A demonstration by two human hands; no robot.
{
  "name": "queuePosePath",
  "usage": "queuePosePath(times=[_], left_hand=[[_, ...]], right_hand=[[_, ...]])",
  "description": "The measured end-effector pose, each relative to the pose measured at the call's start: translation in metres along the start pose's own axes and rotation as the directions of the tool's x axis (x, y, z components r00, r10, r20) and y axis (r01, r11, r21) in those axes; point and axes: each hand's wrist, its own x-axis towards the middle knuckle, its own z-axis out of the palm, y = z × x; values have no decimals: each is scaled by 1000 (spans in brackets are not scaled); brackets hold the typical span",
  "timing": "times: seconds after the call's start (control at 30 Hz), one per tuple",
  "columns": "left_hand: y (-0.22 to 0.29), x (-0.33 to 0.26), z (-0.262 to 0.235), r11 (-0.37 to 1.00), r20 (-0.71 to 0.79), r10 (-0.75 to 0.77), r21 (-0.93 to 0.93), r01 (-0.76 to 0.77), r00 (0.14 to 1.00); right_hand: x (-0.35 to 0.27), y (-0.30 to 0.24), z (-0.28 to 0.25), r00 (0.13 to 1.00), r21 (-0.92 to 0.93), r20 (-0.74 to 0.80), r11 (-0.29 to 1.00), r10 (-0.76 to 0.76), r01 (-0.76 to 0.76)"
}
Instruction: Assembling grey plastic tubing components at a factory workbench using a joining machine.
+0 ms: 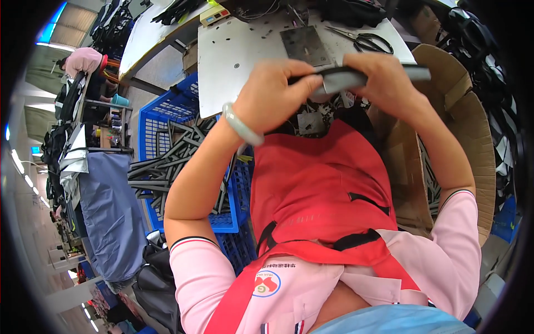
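A short grey and black strip (pixel 340 80), slightly smeared by motion, is held level above the front edge of the white worktable (pixel 219 72). My left hand (pixel 275 92), with a pale bangle at its wrist, pinches the strip's left end between thumb and fingers. Around its middle, my right hand (pixel 384 80) is closed, and the other end sticks out to the right past the knuckles. Just beyond the hands lies a dark metal plate (pixel 305 45) set in the tabletop. Black-handled scissors (pixel 370 42) rest on the table past my right hand.
A blue plastic crate (pixel 150 125) stands left of me, heaped with similar grey strips (pixel 161 172). To my right is an open cardboard box (pixel 464 117) with more strips inside. A small control box (pixel 214 15) sits at the table's far left. Another person (pixel 83 61) bends at a distant bench.
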Motion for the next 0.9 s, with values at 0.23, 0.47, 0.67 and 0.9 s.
queuePosePath(times=[0.23, 0.47, 0.67, 0.9], left_hand=[[-46, 49, -9, 874, 38, -193, -447, 189, 980], [-57, 76, -8, 965, -134, -127, -245, 92, 983], [-62, 89, -10, 963, -184, -116, -261, 65, 976], [-67, 96, -17, 968, -164, -89, -245, 47, 982]], right_hand=[[38, 53, 22, 1000, -183, -15, 983, 1, -3], [53, 66, 28, 996, -159, -50, 984, 76, -83], [65, 64, 21, 995, -133, -18, 986, 103, -104], [71, 69, 24, 993, -130, -44, 985, 105, -110]])
